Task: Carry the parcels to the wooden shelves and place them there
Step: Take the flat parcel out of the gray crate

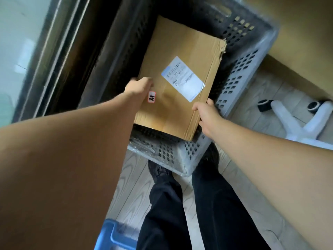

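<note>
A flat brown cardboard parcel (178, 74) with a white shipping label and a small red-edged sticker lies tilted inside a grey perforated plastic crate (239, 69) on the floor. My left hand (138, 86) grips the parcel's left edge near the sticker. On the parcel's right edge, my right hand (205, 112) holds the near corner, fingers wrapped under it. The parcel's near end sticks out above the crate's front rim. No wooden shelves are in view.
The crate stands against a dark door frame and glass panel (36, 51) at left. A white chair base with black castors (306, 123) sits at right under a wooden surface (297, 33). A blue bin (115, 237) is by my legs on the wood floor.
</note>
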Demonstrator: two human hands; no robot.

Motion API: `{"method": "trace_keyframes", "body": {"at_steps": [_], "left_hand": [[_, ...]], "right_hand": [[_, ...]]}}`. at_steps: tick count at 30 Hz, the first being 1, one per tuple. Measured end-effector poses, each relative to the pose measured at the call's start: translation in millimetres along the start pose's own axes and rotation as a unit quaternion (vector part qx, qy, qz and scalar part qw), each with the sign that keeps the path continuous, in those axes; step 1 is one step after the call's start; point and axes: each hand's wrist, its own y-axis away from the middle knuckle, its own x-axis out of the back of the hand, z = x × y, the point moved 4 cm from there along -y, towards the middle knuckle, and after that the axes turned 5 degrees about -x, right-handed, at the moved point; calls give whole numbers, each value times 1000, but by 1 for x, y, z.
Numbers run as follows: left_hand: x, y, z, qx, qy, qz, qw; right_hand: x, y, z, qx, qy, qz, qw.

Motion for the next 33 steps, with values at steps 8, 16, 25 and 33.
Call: {"method": "trace_keyframes", "body": {"at_steps": [8, 16, 25, 33], "left_hand": [[24, 57, 14, -29, 20, -23, 999], [64, 138, 48, -53, 36, -2, 998], [122, 253, 99, -109, 44, -5, 993], [164, 379, 121, -153, 47, -28, 987]], "right_hand": [[21, 74, 0, 0, -27, -16, 1000], [45, 168, -19, 27, -42, -21, 999], [73, 292, -47, 71, -30, -3, 997], [114, 423, -57, 137, -2, 20, 990]]}}
